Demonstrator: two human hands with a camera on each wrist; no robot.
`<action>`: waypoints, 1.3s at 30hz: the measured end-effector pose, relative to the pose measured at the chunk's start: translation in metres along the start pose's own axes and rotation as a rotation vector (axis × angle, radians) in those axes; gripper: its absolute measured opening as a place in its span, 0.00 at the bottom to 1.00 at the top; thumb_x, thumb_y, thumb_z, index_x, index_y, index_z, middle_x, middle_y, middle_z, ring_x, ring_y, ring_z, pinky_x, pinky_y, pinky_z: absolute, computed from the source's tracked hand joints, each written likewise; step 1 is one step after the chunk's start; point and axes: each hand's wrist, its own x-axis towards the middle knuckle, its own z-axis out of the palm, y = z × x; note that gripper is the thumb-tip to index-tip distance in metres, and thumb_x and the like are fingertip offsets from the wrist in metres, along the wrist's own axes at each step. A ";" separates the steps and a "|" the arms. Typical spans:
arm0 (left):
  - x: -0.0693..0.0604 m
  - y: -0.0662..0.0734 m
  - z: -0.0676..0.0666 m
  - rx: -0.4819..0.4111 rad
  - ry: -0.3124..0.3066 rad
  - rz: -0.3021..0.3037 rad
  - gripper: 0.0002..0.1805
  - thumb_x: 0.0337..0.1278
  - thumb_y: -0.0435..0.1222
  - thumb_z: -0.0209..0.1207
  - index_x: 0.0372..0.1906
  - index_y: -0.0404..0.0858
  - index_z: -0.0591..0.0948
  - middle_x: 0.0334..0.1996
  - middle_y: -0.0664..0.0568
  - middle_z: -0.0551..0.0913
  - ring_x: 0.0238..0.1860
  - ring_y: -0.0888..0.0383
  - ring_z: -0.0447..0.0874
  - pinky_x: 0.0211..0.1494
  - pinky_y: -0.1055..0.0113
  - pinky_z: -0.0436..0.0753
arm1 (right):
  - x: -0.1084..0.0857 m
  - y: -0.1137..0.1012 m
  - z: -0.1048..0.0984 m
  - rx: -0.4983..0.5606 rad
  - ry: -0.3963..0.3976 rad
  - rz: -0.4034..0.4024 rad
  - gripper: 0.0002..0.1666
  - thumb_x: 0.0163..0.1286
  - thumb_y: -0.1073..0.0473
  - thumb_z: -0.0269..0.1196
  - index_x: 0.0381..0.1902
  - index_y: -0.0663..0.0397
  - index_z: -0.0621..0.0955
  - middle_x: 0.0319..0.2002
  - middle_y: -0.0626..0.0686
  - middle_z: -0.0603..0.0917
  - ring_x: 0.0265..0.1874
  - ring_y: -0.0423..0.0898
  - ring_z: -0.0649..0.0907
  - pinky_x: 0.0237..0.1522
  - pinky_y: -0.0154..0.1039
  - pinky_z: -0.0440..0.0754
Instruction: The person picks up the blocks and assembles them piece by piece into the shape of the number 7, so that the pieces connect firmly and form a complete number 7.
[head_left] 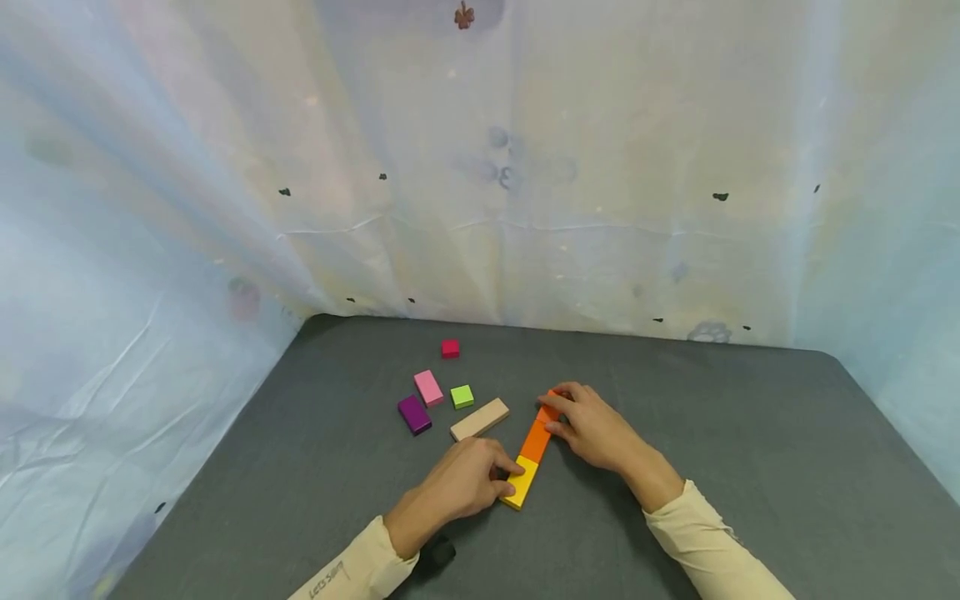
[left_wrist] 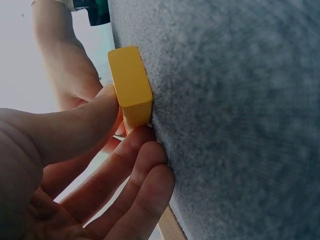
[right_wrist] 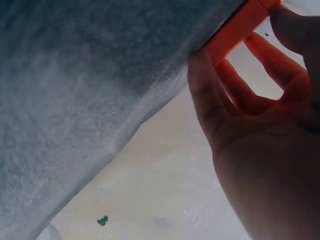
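Left hand [head_left: 467,479] pinches yellow block [head_left: 524,482] between fingers; right hand [head_left: 598,429] pinches far orange block [head_left: 548,414] beyond it, near orange block [head_left: 536,442] between. 3-block row looks aligned; 5 loose blocks [head_left: 462,397], left beyond yellow, seem unplaced.

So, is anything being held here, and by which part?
The left hand holds the yellow block by its left side; the right hand holds the farther orange block near both ends.

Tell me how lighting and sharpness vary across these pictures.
Head view: soft light, a faint shadow beside the right forearm; left wrist view: yellow block crisp, gray tabletop blurring toward the right edge; right wrist view: right hand dim against a brighter curtain.
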 end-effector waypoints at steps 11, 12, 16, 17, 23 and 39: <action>0.002 0.002 -0.004 0.004 -0.002 -0.019 0.13 0.54 0.36 0.71 0.46 0.46 0.90 0.38 0.59 0.87 0.30 0.69 0.74 0.33 0.75 0.73 | 0.005 0.008 -0.006 -0.034 0.039 -0.087 0.21 0.71 0.63 0.62 0.61 0.52 0.81 0.58 0.60 0.80 0.56 0.58 0.80 0.57 0.54 0.79; 0.002 0.002 -0.004 0.005 -0.001 -0.018 0.13 0.54 0.36 0.71 0.46 0.46 0.90 0.38 0.59 0.87 0.30 0.69 0.75 0.33 0.75 0.73 | 0.005 0.008 -0.007 -0.036 0.048 -0.100 0.21 0.70 0.65 0.63 0.60 0.52 0.81 0.58 0.60 0.80 0.55 0.58 0.81 0.56 0.54 0.80; 0.002 0.003 -0.004 0.011 0.004 -0.013 0.13 0.54 0.35 0.71 0.46 0.46 0.90 0.38 0.59 0.87 0.31 0.68 0.76 0.34 0.75 0.74 | 0.009 0.011 -0.008 -0.044 0.063 -0.116 0.22 0.67 0.69 0.65 0.58 0.51 0.83 0.56 0.59 0.81 0.54 0.57 0.82 0.55 0.53 0.80; 0.002 0.003 -0.004 0.012 0.005 -0.012 0.13 0.54 0.35 0.71 0.46 0.46 0.90 0.38 0.59 0.87 0.32 0.68 0.77 0.34 0.75 0.74 | 0.009 0.012 -0.008 -0.043 0.064 -0.116 0.22 0.66 0.69 0.65 0.58 0.51 0.83 0.56 0.59 0.81 0.54 0.57 0.82 0.55 0.53 0.81; 0.001 0.004 -0.003 0.004 -0.011 -0.025 0.13 0.53 0.36 0.71 0.46 0.46 0.90 0.37 0.60 0.87 0.30 0.69 0.75 0.33 0.75 0.74 | 0.008 0.013 -0.005 -0.032 0.053 -0.083 0.21 0.66 0.67 0.66 0.55 0.48 0.84 0.56 0.58 0.81 0.54 0.57 0.82 0.53 0.53 0.81; -0.001 0.004 -0.002 0.012 -0.013 -0.033 0.13 0.53 0.36 0.71 0.46 0.47 0.90 0.38 0.60 0.87 0.31 0.69 0.75 0.34 0.75 0.74 | 0.009 0.009 -0.004 -0.022 0.022 -0.058 0.21 0.66 0.67 0.66 0.57 0.48 0.83 0.62 0.57 0.80 0.57 0.57 0.83 0.54 0.53 0.82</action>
